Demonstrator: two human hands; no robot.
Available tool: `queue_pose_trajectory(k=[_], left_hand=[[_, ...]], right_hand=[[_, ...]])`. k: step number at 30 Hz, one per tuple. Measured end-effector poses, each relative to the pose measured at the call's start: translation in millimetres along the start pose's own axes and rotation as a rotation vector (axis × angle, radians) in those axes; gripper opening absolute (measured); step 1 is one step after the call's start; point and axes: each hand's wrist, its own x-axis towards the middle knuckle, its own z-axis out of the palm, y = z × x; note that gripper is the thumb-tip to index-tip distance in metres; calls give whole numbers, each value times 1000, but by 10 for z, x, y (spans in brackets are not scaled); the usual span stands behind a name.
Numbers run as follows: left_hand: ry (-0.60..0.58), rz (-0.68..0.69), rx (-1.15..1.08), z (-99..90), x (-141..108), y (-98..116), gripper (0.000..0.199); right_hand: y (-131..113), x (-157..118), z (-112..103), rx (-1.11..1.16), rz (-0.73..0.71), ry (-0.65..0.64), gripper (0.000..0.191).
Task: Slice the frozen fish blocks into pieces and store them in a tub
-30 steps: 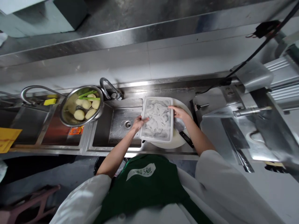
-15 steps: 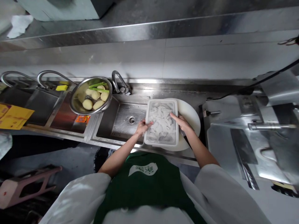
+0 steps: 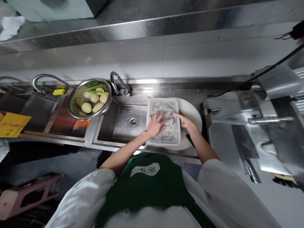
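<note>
A clear rectangular plastic container (image 3: 163, 139) of pale, whitish strips stands on a round white cutting board (image 3: 193, 110), beside the sink (image 3: 125, 122). What the strips are I cannot make out. My left hand (image 3: 155, 125) lies over the top of the container with its fingers spread. Whether it presses on a lid or on the strips I cannot tell. My right hand (image 3: 186, 122) grips the container's right side, thumb over the top edge and fingers hidden beneath or behind. A dark handle (image 3: 190, 139) shows on the board, below my right wrist.
Left of the sink sits a steel bowl (image 3: 79, 85) of peeled potatoes and green stalks, near a faucet (image 3: 116, 77). An orange packet (image 3: 81, 123) lies below it. At right are a cleaver (image 3: 245, 148) and a metal machine (image 3: 273, 120). A pink stool (image 3: 14, 199) stands lower left.
My left hand has moved from the container's left edge onto its top, fingers spreading. My right hand keeps its grip. The view has shifted slightly.
</note>
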Motion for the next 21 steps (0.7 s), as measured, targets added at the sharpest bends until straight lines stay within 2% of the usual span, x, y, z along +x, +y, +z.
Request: queue_pose_trajectory(k=[2,5,11,17,19,21], left_hand=[[-149,85,31,56,118,124,54],[-242,56,3,123,223,140,63],[-221,47,-78,201,268,-5,68],[-268,-14,-58,190,341,74,72],[-286,-34,-34,151,349,128,74],[-306,-39,-15,110,346,170,74]], right_hand=[[-18,19,-18,49,38,-21,24],[-40,30,-28,63,80,-39,25],[-74,17,-35,80,80,-34,21],[-103,78,-81,52,113,-42,34],[-149,140,-82,88,46,-20,32],[-214,200,-71,116,-80,48,23]])
